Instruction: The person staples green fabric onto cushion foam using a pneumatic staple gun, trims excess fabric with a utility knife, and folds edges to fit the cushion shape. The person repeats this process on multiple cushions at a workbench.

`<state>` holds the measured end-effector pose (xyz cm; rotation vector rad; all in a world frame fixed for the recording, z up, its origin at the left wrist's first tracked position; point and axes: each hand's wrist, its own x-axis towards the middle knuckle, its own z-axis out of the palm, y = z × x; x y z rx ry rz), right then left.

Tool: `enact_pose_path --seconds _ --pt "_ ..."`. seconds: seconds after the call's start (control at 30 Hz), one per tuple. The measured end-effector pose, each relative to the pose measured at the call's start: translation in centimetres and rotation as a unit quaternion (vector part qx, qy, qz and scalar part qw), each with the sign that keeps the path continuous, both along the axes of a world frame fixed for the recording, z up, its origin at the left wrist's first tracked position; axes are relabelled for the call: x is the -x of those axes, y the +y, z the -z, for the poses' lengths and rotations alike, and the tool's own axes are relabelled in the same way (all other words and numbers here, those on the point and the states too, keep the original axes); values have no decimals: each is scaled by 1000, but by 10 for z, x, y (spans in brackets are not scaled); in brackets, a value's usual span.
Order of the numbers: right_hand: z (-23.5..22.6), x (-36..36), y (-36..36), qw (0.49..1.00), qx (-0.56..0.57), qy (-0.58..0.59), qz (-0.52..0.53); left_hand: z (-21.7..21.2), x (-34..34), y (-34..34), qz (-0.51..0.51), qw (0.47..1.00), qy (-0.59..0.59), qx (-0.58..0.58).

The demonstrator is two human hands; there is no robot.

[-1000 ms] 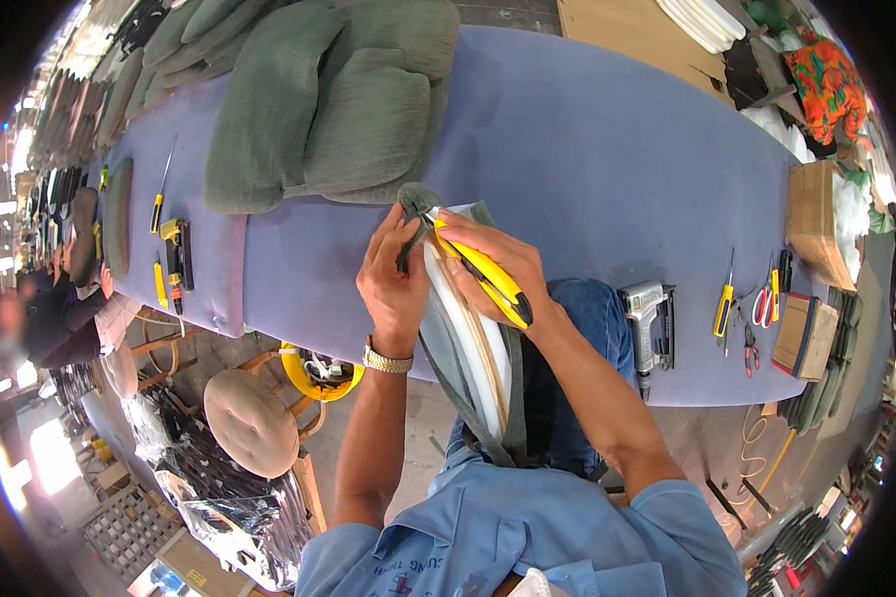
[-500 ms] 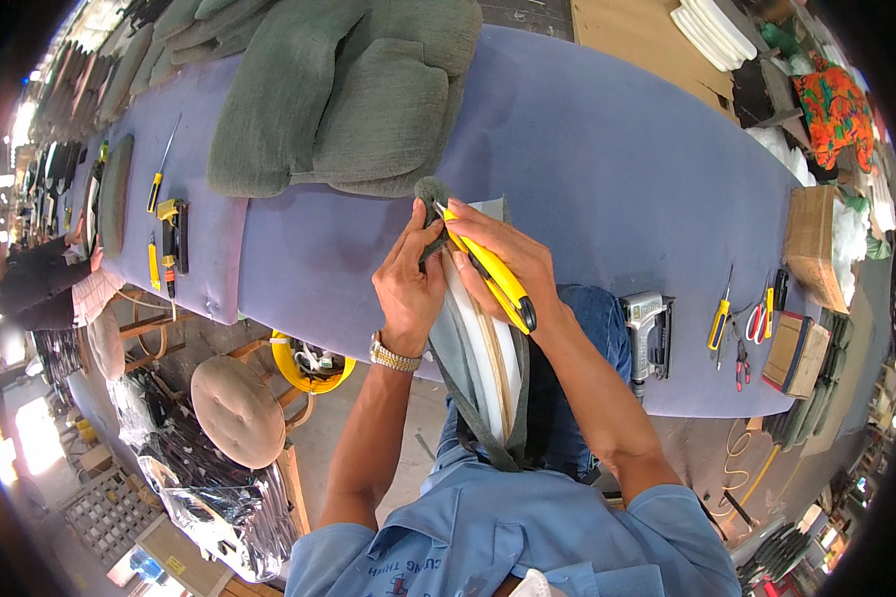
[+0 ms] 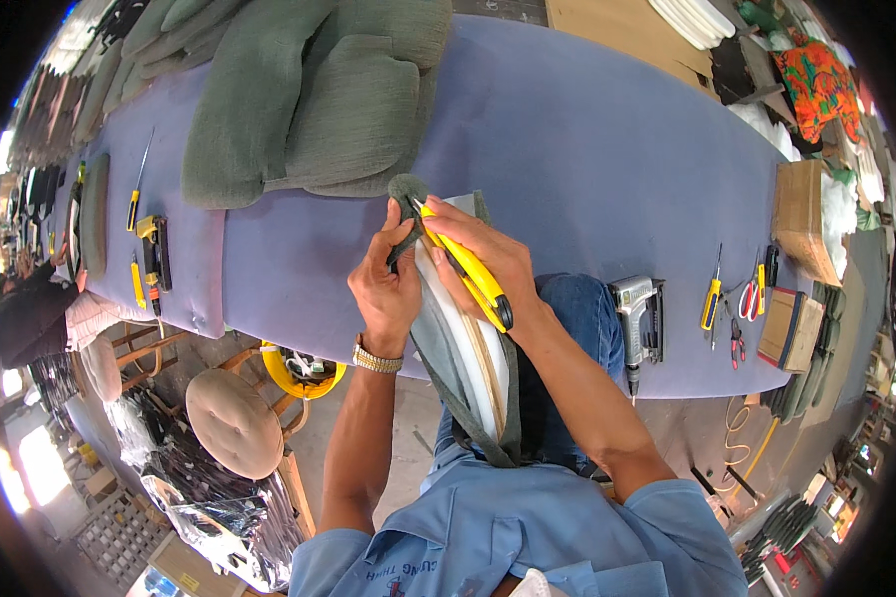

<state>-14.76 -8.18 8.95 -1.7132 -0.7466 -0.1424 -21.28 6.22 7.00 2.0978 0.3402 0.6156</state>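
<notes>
A padded piece with white foam [image 3: 451,316], a thin wooden edge and grey-green fabric [image 3: 436,348] stands on edge between my forearms, its lower end against my body. My left hand [image 3: 384,291] pinches the fabric near its far end, thumb and fingers closed on it. In my right hand [image 3: 498,261] is a yellow utility knife [image 3: 468,269], gripped like a pen. Its blade tip points at the fabric, right beside my left fingertips; whether it touches is too small to tell. Beyond my hands lie stacked grey-green cushions [image 3: 353,119] on the purple-blue table [image 3: 587,149].
To the right lie a staple gun [image 3: 639,318], a yellow screwdriver [image 3: 710,303], scissors [image 3: 749,300], red-handled pliers [image 3: 737,345] and a cardboard box [image 3: 804,219]. Another staple gun [image 3: 153,254] lies at left. A yellow bucket [image 3: 314,386] and round padded seat [image 3: 232,423] stand below. Another person [image 3: 40,308] works far left.
The whole view has shifted, so the table and its contents appear farther left. My grip on fabric and knife is the same, the blade still at the fabric edge.
</notes>
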Motion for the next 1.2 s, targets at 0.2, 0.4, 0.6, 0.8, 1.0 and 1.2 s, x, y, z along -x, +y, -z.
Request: enact_pose_path --seconds 0.2,0.4,0.6,0.8,1.0,1.2 --pt "2 0 1 998 -18 59 7 6 1 0 -19 998 -2 59" --pt "2 -5 0 997 -27 68 -27 6 2 3 -31 996 15 84" --pt "2 -5 -2 996 -10 80 -37 9 1 5 -35 994 10 106" --pt "-2 1 -4 993 -24 115 -32 3 -4 5 -57 988 3 145" --pt "5 8 -1 997 -39 73 -10 0 -6 7 -76 986 16 147" --pt "7 6 1 999 -33 22 9 5 -7 14 -87 977 28 192"
